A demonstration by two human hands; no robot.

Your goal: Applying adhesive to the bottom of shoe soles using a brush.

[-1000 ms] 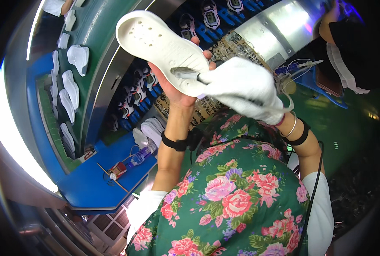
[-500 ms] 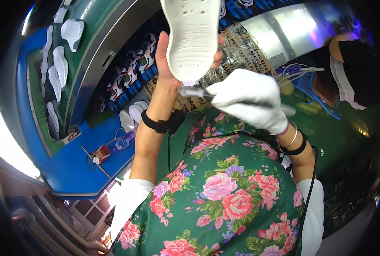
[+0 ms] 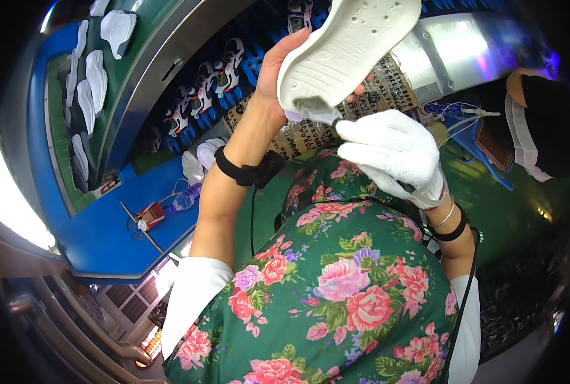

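Observation:
A white shoe sole [image 3: 346, 54] is held up at the top middle, tilted, its patterned and dotted face turned toward me. My bare left hand [image 3: 277, 73] grips it from behind, with the thumb along the left edge and fingertips showing at the right edge. In a white knit glove, my right hand [image 3: 394, 150] is closed around a slim brush [image 3: 323, 114]; most of its handle is hidden in the fist. The grey, blurred brush tip touches the rounded lower end of the sole. A small pale purple tab [image 3: 293, 116] juts out at that end.
A metal-edged conveyor with a green belt [image 3: 138, 29] carries white sole pieces [image 3: 96, 73] on the left. Shoes [image 3: 229, 64] stand on blue racks behind. A blue table [image 3: 105, 246] holds a plastic bottle [image 3: 186, 198] and a red container [image 3: 152, 214]. Another person [image 3: 541, 121] is at the right.
The sole has tilted, its upper end swinging right, and shifted rightward with my left hand. My right hand has moved slightly right, and the brush tip now lies on the sole's lower end.

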